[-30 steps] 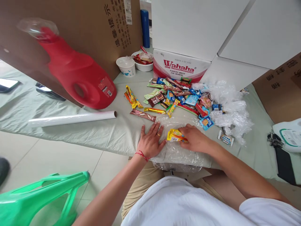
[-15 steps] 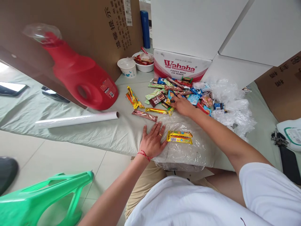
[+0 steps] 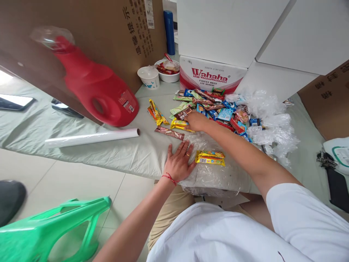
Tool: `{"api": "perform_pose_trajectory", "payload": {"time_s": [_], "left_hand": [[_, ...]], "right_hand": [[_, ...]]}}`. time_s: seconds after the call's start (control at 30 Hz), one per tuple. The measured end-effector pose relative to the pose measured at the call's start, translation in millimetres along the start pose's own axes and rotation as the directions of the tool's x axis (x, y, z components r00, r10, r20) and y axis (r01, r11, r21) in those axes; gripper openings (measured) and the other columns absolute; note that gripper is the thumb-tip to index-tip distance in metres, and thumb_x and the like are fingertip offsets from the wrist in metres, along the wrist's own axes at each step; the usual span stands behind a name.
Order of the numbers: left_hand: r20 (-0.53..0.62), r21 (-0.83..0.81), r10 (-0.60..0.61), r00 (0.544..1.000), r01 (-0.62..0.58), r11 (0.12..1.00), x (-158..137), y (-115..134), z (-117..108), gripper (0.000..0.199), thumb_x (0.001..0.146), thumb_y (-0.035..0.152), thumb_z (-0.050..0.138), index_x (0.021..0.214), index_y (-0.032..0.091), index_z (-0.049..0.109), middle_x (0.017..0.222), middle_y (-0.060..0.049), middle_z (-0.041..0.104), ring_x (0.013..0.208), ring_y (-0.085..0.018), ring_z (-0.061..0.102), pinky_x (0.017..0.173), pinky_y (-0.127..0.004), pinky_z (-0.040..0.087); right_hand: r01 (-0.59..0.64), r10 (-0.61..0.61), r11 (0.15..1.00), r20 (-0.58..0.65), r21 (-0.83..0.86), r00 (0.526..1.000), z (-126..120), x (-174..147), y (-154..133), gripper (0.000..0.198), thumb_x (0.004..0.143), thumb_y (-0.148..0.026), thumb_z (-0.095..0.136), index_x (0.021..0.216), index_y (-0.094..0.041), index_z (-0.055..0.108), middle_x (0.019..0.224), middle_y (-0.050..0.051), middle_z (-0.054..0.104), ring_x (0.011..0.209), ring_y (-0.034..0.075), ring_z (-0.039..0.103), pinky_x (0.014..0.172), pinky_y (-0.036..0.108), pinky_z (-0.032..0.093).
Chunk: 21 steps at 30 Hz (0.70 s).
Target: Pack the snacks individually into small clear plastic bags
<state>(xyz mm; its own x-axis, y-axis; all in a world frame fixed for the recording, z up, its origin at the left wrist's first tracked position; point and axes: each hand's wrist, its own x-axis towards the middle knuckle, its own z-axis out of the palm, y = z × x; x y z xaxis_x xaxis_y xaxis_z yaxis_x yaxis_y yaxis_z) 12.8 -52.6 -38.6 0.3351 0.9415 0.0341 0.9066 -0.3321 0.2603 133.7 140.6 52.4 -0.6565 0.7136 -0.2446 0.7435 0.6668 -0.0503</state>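
My left hand (image 3: 178, 160) lies flat on the table edge and clear plastic film (image 3: 212, 176), fingers spread, holding nothing. Two yellow-wrapped snack bars (image 3: 210, 158) rest side by side on the film to its right. Above it lies a brown-wrapped bar (image 3: 169, 133). My right hand (image 3: 196, 121) is closed at the right end of yellow snack bars (image 3: 178, 124); its fingertips are partly hidden. Just beyond it are a dark brown packet (image 3: 183, 113) and a heap of mixed wrapped snacks (image 3: 215, 105). More yellow and orange packets (image 3: 156, 112) lie to the left.
Crumpled clear wrappers (image 3: 275, 123) lie on the right. A Wahaha carton (image 3: 211, 74) stands behind the snacks. Leftward are a red jug (image 3: 100, 91), a white roll (image 3: 94, 138), a paper cup (image 3: 149, 78) and a white bowl (image 3: 169, 77). A green stool (image 3: 57, 222) stands on the floor.
My right hand has moved left and slightly toward me, from the heap to the yellow bars, which now look like a wider bundle. My left hand stays flat in place.
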Motion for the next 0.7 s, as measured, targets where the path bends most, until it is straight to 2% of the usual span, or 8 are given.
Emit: {"api": "perform_pose_trajectory", "payload": {"time_s": [0.07,0.13,0.23,0.3,0.37,0.43,0.53,0.7], "left_hand": [[0.0,-0.004,-0.001,1.0,0.001,1.0,0.0,-0.1,0.3,0.071,0.101,0.055,0.042,0.164,0.023,0.037,0.172,-0.013,0.03,0.158,-0.038,0.031,0.126,-0.074,0.011],[-0.001,-0.012,-0.001,1.0,0.001,1.0,-0.1,-0.4,0.6,0.071,0.101,0.055,0.041,0.164,0.022,0.037,0.172,-0.013,0.028,0.158,-0.037,0.031,0.126,-0.074,0.009],[-0.006,-0.019,-0.001,1.0,0.001,1.0,-0.1,-0.6,1.2,0.071,0.101,0.055,0.041,0.164,0.021,0.036,0.172,-0.012,0.027,0.158,-0.038,0.032,0.125,-0.075,0.01],[-0.012,-0.028,0.001,1.0,-0.001,1.0,-0.2,-0.5,1.1,0.072,0.101,0.055,0.041,0.164,0.021,0.036,0.172,-0.012,0.028,0.158,-0.038,0.032,0.125,-0.076,0.01],[-0.012,-0.04,0.006,1.0,-0.006,0.999,-0.2,-0.2,0.6,0.071,0.101,0.054,0.04,0.164,0.021,0.036,0.172,-0.012,0.028,0.158,-0.037,0.031,0.125,-0.076,0.01],[-0.012,-0.049,0.008,1.0,-0.009,0.999,-0.1,0.2,-0.4,0.07,0.102,0.054,0.04,0.163,0.02,0.037,0.172,-0.012,0.027,0.158,-0.036,0.031,0.126,-0.075,0.009],[-0.015,-0.05,0.003,1.0,-0.004,0.999,0.2,0.7,-2.1,0.07,0.101,0.055,0.041,0.162,0.021,0.04,0.172,-0.012,0.027,0.158,-0.036,0.032,0.126,-0.075,0.008],[-0.006,-0.009,-0.005,1.0,0.005,1.0,0.6,1.5,-2.9,0.07,0.101,0.054,0.042,0.163,0.021,0.038,0.172,-0.012,0.029,0.158,-0.035,0.033,0.127,-0.073,0.008]], "right_hand": [[0.0,0.001,1.0,0.097,-0.015,0.995,6.6,10.6,-12.0,0.035,0.09,-0.034,0.071,0.115,-0.009,0.073,0.118,0.021,0.074,0.106,0.032,0.066,0.086,0.036,0.049],[0.013,-0.011,1.0,0.098,-0.018,0.995,5.7,13.4,-12.5,0.03,0.088,-0.027,0.072,0.112,-0.01,0.073,0.114,0.019,0.075,0.103,0.031,0.067,0.085,0.036,0.049],[0.015,-0.015,1.0,-0.052,0.002,0.999,-9.6,-3.3,3.1,0.025,0.092,-0.028,0.066,0.109,-0.011,0.072,0.112,0.017,0.074,0.106,0.032,0.062,0.09,0.038,0.046],[0.0,0.011,0.999,-0.208,0.05,0.978,-22.7,-30.6,16.5,0.026,0.095,-0.034,0.06,0.106,-0.012,0.069,0.11,0.016,0.072,0.105,0.03,0.059,0.093,0.039,0.044],[0.006,0.022,0.996,-0.293,0.094,0.956,-30.3,-68.0,25.6,0.026,0.097,-0.038,0.057,0.101,-0.015,0.066,0.106,0.014,0.07,0.1,0.028,0.055,0.091,0.039,0.042],[0.044,-0.012,0.992,-0.261,0.117,0.965,-27.4,-108.6,27.2,0.024,0.096,-0.04,0.056,0.096,-0.018,0.064,0.099,0.011,0.067,0.094,0.027,0.053,0.087,0.037,0.04],[0.088,-0.068,0.98,-0.117,0.181,0.991,-3.2,-158.0,17.7,0.025,0.098,-0.042,0.056,0.092,-0.018,0.063,0.092,0.01,0.065,0.09,0.026,0.051,0.081,0.036,0.037],[0.033,-0.046,0.963,0.042,0.267,0.998,42.8,-182.1,1.7,0.025,0.098,-0.039,0.062,0.107,-0.017,0.068,0.103,0.011,0.068,0.095,0.025,0.053,0.083,0.034,0.035]]}}
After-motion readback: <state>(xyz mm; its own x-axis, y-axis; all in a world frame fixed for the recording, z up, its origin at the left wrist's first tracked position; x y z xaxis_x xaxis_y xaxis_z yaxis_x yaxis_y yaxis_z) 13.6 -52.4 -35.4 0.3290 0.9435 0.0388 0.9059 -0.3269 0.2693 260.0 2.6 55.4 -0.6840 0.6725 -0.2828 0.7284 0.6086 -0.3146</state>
